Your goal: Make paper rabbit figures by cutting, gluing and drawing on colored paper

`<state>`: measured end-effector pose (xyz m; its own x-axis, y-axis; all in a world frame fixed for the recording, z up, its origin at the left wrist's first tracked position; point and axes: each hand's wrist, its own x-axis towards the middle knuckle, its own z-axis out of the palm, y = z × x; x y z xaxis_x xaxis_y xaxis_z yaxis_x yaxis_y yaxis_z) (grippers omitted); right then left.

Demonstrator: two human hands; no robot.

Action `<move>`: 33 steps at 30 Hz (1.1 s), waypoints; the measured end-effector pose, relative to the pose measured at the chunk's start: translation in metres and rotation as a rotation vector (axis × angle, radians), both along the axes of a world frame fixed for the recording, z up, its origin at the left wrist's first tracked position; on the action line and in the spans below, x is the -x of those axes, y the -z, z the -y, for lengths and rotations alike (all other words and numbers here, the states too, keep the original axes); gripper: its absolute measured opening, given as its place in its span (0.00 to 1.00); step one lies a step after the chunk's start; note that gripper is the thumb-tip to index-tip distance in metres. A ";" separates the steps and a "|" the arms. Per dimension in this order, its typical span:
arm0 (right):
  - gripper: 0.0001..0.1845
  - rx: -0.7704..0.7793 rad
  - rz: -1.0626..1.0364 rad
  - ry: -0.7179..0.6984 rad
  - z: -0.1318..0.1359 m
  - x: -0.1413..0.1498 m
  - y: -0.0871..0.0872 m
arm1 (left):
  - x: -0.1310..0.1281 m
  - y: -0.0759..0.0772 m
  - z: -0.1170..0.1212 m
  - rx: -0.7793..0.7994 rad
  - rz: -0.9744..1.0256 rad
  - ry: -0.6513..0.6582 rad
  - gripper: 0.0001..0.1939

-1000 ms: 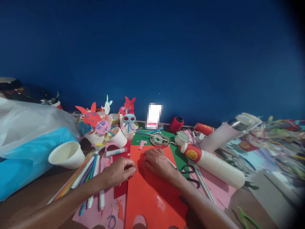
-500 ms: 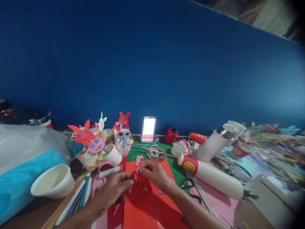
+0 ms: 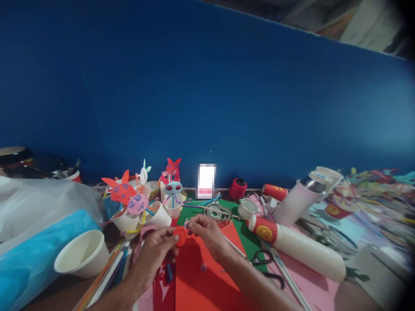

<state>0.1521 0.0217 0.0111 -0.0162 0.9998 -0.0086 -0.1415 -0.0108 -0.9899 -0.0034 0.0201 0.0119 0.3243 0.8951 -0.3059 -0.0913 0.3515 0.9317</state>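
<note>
At the far left lies a white and blue bag [image 3: 76,233], with a white cup [image 3: 82,255] tilted just beside it, its mouth up and toward the viewer. Next to the cup, a bundle of pens [image 3: 105,276] lies slantwise, partly hidden by the left forearm. Behind them stand small cups with paper figures: a red face [image 3: 122,193] with pointed ears, a pink face [image 3: 138,204] overlapping its edge, and farther right a pale blue face [image 3: 173,188] with dark red eyes. The left hand [image 3: 155,252] is mostly closed, thumb and fingers pinching a red disc [image 3: 180,237] above the top left part of the red sheet [image 3: 207,289]. A dark blue piece [image 3: 169,272] shows below that hand; whether it is held there cannot be told. Just right of the disc, the right hand [image 3: 207,235] is bent inward, its thumb and fingertips brought together on a small purplish bit [image 3: 186,224], too blurred to name. A tiny pink roll [image 3: 203,268] rests on the sheet below. Beyond the hands a bright phone [image 3: 206,179] stands near the blue wall [image 3: 207,86], with a coil [image 3: 218,211] in front of it on green paper [image 3: 248,239]. Farther right come a red spool [image 3: 237,188], black-handled scissors [image 3: 262,258], a slanting bottle [image 3: 295,203] and a lying cup stack [image 3: 304,248].
</note>
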 end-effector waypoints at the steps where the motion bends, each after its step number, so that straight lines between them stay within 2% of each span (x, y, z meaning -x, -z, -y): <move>1: 0.11 0.012 -0.021 -0.001 0.000 -0.001 0.001 | 0.000 0.000 -0.001 0.001 -0.007 -0.003 0.13; 5: 0.11 0.023 -0.111 -0.023 0.000 -0.001 0.002 | 0.000 0.005 -0.005 0.004 -0.043 0.004 0.12; 10: 0.07 0.003 -0.063 -0.080 -0.003 -0.005 0.011 | 0.000 0.013 -0.005 0.038 -0.083 -0.013 0.09; 15: 0.01 -0.017 0.151 -0.109 -0.009 -0.019 0.029 | -0.001 0.014 0.001 0.022 -0.083 -0.007 0.08; 19: 0.03 -0.091 0.319 -0.093 -0.009 -0.025 0.035 | -0.003 0.018 0.002 0.041 -0.054 -0.011 0.08; 25: 0.02 -0.092 0.272 -0.077 -0.011 -0.024 0.037 | -0.003 0.018 0.000 0.034 -0.010 -0.021 0.09; 33: 0.02 -0.114 0.234 -0.061 -0.008 -0.022 0.041 | -0.005 0.019 0.003 -0.016 -0.019 0.052 0.11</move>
<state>0.1736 0.0302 -0.0303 -0.0871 0.9918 0.0930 0.0888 0.1007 -0.9909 0.0015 0.0170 -0.0072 0.3646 0.8822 -0.2979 -0.0555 0.3400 0.9388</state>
